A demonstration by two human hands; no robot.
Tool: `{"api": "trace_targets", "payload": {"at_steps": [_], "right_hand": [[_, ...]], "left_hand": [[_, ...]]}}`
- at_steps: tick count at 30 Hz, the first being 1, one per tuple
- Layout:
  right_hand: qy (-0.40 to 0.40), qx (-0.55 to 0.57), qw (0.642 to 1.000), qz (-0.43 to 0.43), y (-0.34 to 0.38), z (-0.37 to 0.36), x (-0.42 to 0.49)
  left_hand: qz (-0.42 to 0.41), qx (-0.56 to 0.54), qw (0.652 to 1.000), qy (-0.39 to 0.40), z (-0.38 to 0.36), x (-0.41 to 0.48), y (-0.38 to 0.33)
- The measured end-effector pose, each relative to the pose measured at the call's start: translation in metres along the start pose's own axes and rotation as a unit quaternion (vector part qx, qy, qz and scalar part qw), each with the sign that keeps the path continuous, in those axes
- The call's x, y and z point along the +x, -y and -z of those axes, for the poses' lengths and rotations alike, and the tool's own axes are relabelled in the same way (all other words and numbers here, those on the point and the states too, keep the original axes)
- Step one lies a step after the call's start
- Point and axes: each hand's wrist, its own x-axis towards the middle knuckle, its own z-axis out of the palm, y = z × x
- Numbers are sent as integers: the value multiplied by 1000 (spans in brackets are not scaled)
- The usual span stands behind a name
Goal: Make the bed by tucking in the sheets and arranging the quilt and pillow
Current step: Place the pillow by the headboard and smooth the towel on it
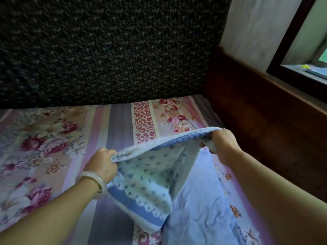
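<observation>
- Plainly, the fingers (108,153) of the left hand (101,162) are curled tight, pinching a bunched corner of a light blue quilt (150,175) printed with small darker blue hearts.
- At the right hand (223,145) the fingertips are mostly hidden behind the back of the hand. What shows is a closed grip with the quilt's edge gathered inside it.
- Both hands sit along one edge of the quilt, well apart. The edge is lifted off the bed and arches between them. This looks like a hold for spreading or shaking the cloth flat rather than for carrying it.
- A pale, smooth stone-like bangle (93,179) rings the left wrist, and both forearms reach in from the near side.
- Below the grips the quilt hangs and folds on itself. One face shows the hearts, a solid blue band and a white lace-pattern border. The other face is plain pale blue and wrinkled, trailing toward the near right.
- It lies over the right half of a striped floral bedsheet (53,138) in pink, grey and cream, which looks flat and fairly smooth to the left.
- Beyond are a dark patterned backing (106,50) on the far side, a dark wooden bed rail (256,112) at right, and a window (309,50) at far right.
- No pillow is in view.
</observation>
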Motion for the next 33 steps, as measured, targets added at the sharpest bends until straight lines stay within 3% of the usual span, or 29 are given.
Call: {"api": "trace_targets", "payload": {"at_steps": [3,6,8,10,12,15,18,20,23,26,29,33], "right_hand": [[-5,177,984,-10,1,-8,1],[13,193,981,23,-8,-13,2],[-2,174,983,57,-16,-12,5],[-29,160,985,58,-24,-9,10],[-57,148,987,39,-32,-4,14],[-79,120,988,52,-40,-4,14],[-70,51,995,52,-45,-6,16],[-30,75,997,16,-50,-7,23],[16,134,990,-48,-57,-9,34],[-13,180,981,-75,-61,-11,49],[-47,208,974,-74,-58,-13,71],[-97,213,972,-8,-38,-6,110]], "left_hand": [[77,-162,984,-9,-3,11,-11],[67,-228,971,29,-8,4,-24],[22,-159,983,85,-11,-1,-24],[-28,28,989,143,-15,-1,-16],[-56,181,970,151,-17,2,-10],[-3,218,966,140,-24,11,-6],[82,131,969,195,-36,22,-13],[138,17,966,220,-44,26,-26],[210,-133,939,238,-54,32,-33],[264,-279,901,202,-65,50,-39],[259,-336,891,162,-72,75,-61],[188,-314,926,97,-59,112,-110]]}}
